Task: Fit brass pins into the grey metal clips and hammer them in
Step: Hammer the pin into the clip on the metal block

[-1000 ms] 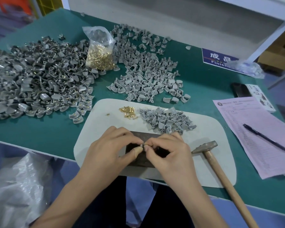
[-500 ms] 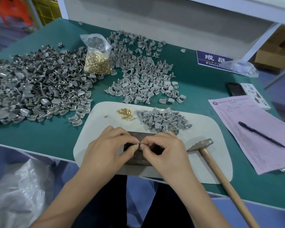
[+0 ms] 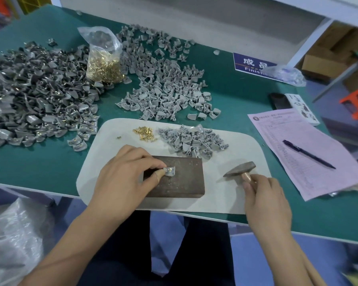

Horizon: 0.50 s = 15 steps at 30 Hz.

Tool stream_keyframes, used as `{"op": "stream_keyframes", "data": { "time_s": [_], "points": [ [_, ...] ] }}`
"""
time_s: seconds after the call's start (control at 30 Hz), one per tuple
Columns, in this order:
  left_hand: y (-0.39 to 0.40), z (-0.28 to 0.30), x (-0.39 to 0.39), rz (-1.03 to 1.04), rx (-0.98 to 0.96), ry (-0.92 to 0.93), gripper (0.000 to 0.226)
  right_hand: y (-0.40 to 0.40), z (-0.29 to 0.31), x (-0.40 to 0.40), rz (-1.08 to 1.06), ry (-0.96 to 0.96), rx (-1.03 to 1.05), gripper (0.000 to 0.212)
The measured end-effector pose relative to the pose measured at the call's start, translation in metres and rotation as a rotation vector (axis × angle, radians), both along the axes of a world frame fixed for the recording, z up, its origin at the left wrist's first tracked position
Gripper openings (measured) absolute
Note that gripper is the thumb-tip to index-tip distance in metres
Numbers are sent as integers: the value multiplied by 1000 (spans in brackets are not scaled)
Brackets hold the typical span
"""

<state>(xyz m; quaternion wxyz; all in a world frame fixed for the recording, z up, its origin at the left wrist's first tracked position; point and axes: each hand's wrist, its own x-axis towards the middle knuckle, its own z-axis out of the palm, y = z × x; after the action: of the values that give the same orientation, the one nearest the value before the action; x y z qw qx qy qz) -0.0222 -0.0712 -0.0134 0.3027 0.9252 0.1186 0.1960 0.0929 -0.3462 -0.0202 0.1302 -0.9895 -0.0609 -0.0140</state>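
Left hand [image 3: 124, 178] grip pinches clip [image 3: 170, 171] on block [image 3: 180, 178]; right hand [image 3: 265, 201] grips hammer [image 3: 240, 172], handle hidden.

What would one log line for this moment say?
left hand: pins clip on block | right hand: grips hammer | pin: seated, unhammered

Left hand [image 3: 124, 178] with fingers pinched together, right hand [image 3: 265, 195] curled in a grip.

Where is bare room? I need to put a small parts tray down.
Bare green table lies between the unpinned clips and the pink form; bare white mat lies right of the metal block, below the hammer. The left, with the big clip heap, is crowded.
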Motion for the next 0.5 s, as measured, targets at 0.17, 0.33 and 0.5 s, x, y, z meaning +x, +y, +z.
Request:
{"op": "stream_keyframes", "data": {
  "time_s": [0.17,0.33,0.5],
  "points": [
    [2,0,0,-11,9,2,7,27,44,-12,253,56,566,35],
    [2,-3,-1,-12,15,-16,7,61,55,-25,499,231,503,27],
    [4,-3,-1,-24,-12,-52,9,74,52,-33,531,-63,177,33]
  ]
}}
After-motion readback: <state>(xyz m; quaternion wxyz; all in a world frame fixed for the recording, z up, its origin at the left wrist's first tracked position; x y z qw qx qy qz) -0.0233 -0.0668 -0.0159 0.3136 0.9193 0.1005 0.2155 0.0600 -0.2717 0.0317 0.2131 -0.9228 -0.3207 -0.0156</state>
